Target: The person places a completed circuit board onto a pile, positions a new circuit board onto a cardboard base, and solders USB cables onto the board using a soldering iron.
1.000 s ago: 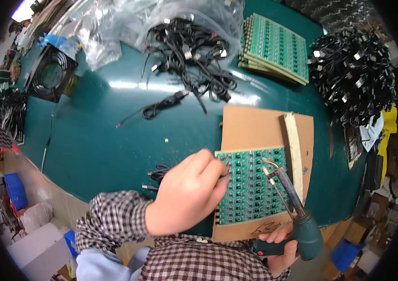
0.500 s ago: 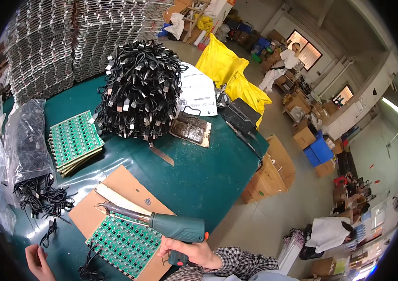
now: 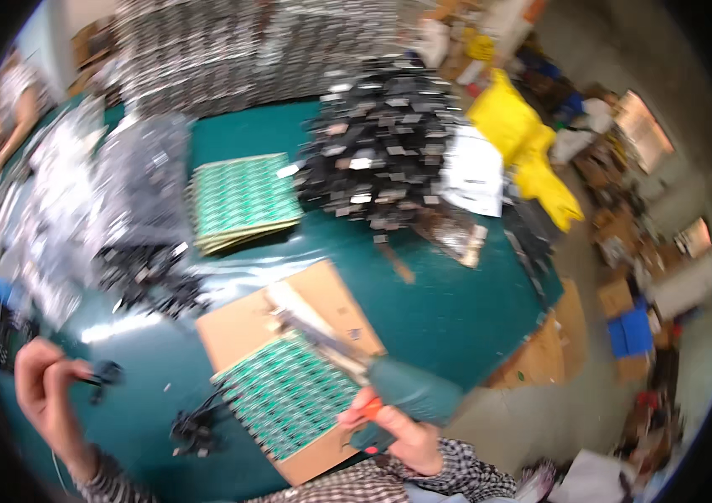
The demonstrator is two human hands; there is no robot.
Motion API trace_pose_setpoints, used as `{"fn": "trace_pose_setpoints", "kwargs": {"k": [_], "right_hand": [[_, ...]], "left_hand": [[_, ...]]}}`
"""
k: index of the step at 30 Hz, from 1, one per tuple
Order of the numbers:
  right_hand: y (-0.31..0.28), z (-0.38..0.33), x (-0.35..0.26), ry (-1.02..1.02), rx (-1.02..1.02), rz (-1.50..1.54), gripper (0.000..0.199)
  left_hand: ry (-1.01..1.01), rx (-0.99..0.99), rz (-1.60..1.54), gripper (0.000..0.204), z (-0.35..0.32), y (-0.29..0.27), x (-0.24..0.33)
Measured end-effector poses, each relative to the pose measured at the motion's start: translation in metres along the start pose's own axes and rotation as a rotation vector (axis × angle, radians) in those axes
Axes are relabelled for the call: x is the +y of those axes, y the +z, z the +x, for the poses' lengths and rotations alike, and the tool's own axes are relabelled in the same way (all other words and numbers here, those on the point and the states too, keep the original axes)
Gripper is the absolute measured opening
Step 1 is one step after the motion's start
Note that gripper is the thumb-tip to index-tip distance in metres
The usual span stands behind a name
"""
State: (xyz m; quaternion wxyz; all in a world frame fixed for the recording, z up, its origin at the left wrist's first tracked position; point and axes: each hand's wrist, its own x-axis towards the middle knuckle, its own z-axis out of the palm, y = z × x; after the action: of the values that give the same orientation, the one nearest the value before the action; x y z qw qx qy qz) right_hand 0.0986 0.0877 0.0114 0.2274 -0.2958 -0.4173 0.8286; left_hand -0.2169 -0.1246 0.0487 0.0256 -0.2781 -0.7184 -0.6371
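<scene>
My left hand [image 3: 52, 394] is raised over the left of the table, thumb and fingers pinched on a short black cable [image 3: 105, 375], blurred by motion. In my right hand [image 3: 413, 438] is a dark green soldering gun [image 3: 416, 389], gripped by its handle. Its metal barrel and tip reach left over a green circuit board panel [image 3: 289, 398]. Rows of small parts cover the panel, which lies on a brown cardboard sheet [image 3: 339, 293]. Beside the panel's left edge sit several bundled black cables [image 3: 195, 429]; I cannot tell if they are attached.
Behind the cardboard stands a stack of green panels [image 3: 243, 194]. A large heap of black cables [image 3: 381, 151] rises at the back. Clear plastic bags [image 3: 142, 180] with spilled cables [image 3: 150, 281] lie left. Cardboard boxes [image 3: 532, 352] stand past the table's right edge.
The view has swung left, so the table's things appear further right. My left hand has picked up the loose black cable and lifted it. The soldering gun stays over the panel.
</scene>
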Motion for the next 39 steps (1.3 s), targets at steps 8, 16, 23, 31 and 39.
{"fn": "trace_pose_setpoints", "kwargs": {"k": [8,16,23,31,39], "right_hand": [[0.055,0.027,-0.013,-0.078,0.05,-0.32,0.03],[0.046,0.034,0.002,-0.143,-0.01,-0.436,0.035],[0.049,0.032,0.004,-0.161,0.026,-0.497,0.033],[0.052,0.034,0.003,-0.024,0.062,-0.427,0.037],[0.046,0.034,0.014,-0.186,-0.017,-0.457,0.041]], "left_hand": [[-0.576,-0.818,-0.395,0.009,-0.063,0.104,0.041],[-0.473,-0.831,-0.23,0.011,-0.087,0.114,0.031],[-0.2,-0.725,-0.077,0.012,-0.097,0.12,0.03],[-0.342,-0.561,-0.275,0.01,-0.102,0.126,0.027],[-0.258,-0.52,-0.155,0.011,-0.108,0.13,0.024]]}}
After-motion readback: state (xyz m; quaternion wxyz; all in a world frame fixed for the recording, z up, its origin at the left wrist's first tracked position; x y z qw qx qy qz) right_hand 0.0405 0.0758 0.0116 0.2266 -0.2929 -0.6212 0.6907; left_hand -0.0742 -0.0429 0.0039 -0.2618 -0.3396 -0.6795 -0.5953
